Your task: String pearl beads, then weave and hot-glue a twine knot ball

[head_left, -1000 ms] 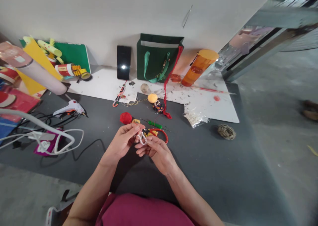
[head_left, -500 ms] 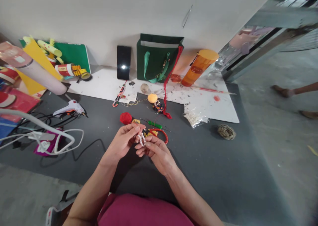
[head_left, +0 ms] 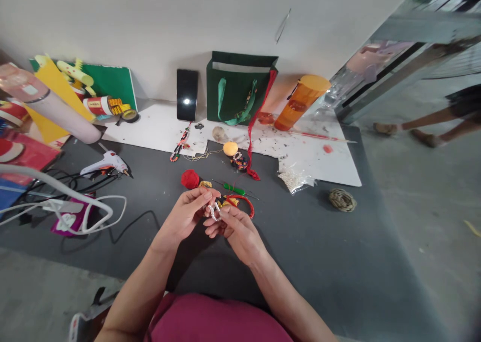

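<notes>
Here's the left hand [head_left: 186,214], thumb and forefinger pinching the top of a bead loop [head_left: 213,213], and the right hand [head_left: 242,234] has its thumb and forefinger closed on the loop's lower side, the other fingers loosely curled beneath. The pale beads hang right between the two hands, over the dark table [head_left: 319,262].

Just beyond the fingertips, a red yarn ball [head_left: 190,178] sits to the left, a red cord [head_left: 251,204] curves round on the right, and behind that lies a tool with a green handle [head_left: 235,188]. Further back, a yellow ball [head_left: 230,149] rests near a red ribbon [head_left: 250,146] trailing down from a green gift bag [head_left: 240,89].

Out right, there's a clear packet [head_left: 296,179] of small white beads, then a coiled brown piece [head_left: 342,200], with an orange bottle [head_left: 300,104] behind. Over on the left, a white glue gun [head_left: 107,164] lies among cables, and a phone [head_left: 187,95] leans against the wall [head_left: 150,26]. Far right, beyond the table, another person's legs [head_left: 428,120] show, slightly blurred.
</notes>
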The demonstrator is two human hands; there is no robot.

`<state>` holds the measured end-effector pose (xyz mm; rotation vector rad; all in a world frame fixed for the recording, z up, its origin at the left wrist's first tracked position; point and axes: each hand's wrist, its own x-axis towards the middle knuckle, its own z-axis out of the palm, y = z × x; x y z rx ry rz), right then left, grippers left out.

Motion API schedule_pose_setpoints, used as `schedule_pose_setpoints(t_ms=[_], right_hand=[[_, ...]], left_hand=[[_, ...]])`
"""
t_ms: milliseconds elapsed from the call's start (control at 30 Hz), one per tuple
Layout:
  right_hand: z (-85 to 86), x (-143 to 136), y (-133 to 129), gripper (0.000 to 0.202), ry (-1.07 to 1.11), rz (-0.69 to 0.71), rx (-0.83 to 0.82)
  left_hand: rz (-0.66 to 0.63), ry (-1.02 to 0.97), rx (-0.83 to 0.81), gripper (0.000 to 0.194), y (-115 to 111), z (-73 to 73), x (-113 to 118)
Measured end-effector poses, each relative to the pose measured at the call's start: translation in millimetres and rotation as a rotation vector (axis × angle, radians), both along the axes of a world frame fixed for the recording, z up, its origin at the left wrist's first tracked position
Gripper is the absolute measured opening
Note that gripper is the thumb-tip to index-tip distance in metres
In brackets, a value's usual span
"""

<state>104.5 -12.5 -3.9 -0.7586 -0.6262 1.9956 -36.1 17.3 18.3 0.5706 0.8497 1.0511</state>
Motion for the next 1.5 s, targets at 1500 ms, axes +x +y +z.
schedule_pose_setpoints(t_ms=[1500], right_hand=[[2.4, -3.0, -1.9, 0.019, -0.006, -0.031, -0.054]], left_hand=[[0.011, 0.023, 0.006, 0.020, 0.1, 0.2, -0.9]])
